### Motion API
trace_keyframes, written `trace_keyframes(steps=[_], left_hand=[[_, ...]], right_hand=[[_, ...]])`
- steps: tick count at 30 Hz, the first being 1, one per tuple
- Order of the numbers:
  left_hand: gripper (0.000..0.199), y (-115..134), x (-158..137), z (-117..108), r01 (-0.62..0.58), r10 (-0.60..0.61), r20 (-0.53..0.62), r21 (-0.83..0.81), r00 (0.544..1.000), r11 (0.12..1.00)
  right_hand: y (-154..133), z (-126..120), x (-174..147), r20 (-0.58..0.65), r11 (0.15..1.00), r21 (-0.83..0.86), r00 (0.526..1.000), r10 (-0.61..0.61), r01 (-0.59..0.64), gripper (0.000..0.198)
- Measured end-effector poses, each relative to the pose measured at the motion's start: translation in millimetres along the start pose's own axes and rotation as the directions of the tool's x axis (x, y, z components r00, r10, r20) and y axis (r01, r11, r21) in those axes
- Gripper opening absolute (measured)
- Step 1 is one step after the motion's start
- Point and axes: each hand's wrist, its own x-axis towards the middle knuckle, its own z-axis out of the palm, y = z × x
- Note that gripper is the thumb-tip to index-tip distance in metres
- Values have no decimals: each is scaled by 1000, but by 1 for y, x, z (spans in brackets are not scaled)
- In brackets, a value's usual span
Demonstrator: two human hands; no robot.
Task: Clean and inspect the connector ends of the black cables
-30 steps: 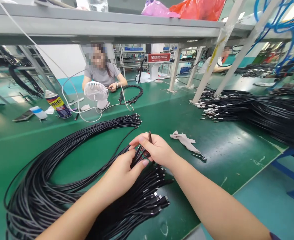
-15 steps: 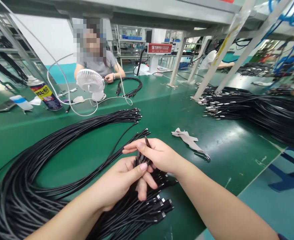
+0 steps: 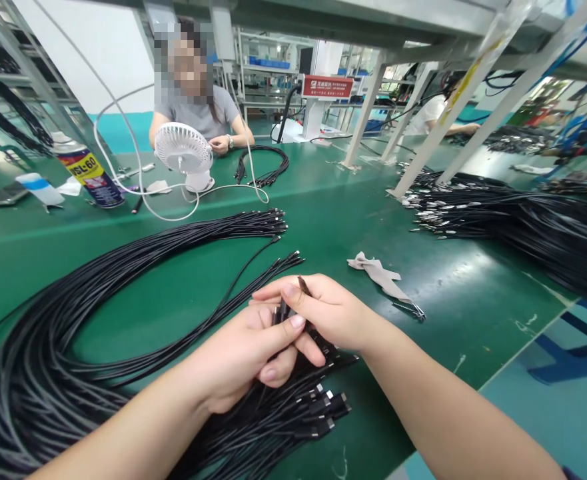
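Several black USB cable ends (image 3: 282,311) are bunched between my two hands. My left hand (image 3: 246,343) is closed round them from below, its thumb pressed on top. Over the same bunch, my right hand (image 3: 326,307) is curled with its fingertips touching the plugs. A slim dark brown pointed piece (image 3: 304,286) sticks up between its thumb and forefinger; the rest of that piece is hidden. Below the hands, a pile of black cables with metal-tipped plugs (image 3: 323,407) fans out. The long cable bundle (image 3: 88,280) curves away to the left.
Beyond lie a white fan (image 3: 183,150), a spray can (image 3: 90,173) and a coiled cable (image 3: 273,160). A co-worker (image 3: 218,117) sits opposite. A beige cloth strip with tweezer-like metal tips (image 3: 383,280) is right of centre. More cables (image 3: 513,213) cover the right side behind white posts (image 3: 433,120).
The view has shifted slightly. My fingers have closed in more tightly round the plugs, and the lower fingers of my left hand have curled up. The cable piles lie as before.
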Motion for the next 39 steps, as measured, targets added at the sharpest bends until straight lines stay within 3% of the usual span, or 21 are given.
trace_keyframes(steps=[4, 10, 13, 15, 18, 22, 29, 33, 39], left_hand=[[46, 0, 1, -2, -28, 26, 75, 32, 997, 999], [23, -5, 7, -7, -219, 218, -22, -81, 976, 972], [19, -8, 9, -14, -272, 257, -105, -178, 961, 946], [16, -9, 9, -19, -281, 251, -146, -249, 957, 927], [13, -11, 8, -24, -259, 229, -126, -331, 965, 907], [10, -12, 6, -26, -205, 198, -59, -392, 978, 897], [7, -9, 5, -27, -170, 171, -41, -459, 984, 872], [7, -8, 5, -28, -145, 136, -54, -479, 989, 866], [8, -7, 5, -28, -136, 131, -44, -468, 990, 873]], right_hand=[[-8, -3, -3, -60, 991, -68, 991, -116, 112, 48], [-5, -12, 0, -270, 967, -125, 930, -248, 222, 62], [-2, -12, 0, -336, 929, -299, 888, -315, 216, 45], [-1, -9, -2, -368, 860, -471, 842, -395, 198, 27], [-1, -3, -3, -309, 714, -677, 813, -494, 177, 17], [-1, 1, -4, -191, 554, -811, 809, -555, 189, 16], [-6, 2, -10, -92, 504, -821, 810, -580, 268, 19], [-6, 3, -11, -74, 414, -884, 808, -585, 219, 23], [-7, 5, -13, -53, 355, -920, 843, -536, 168, 23]])
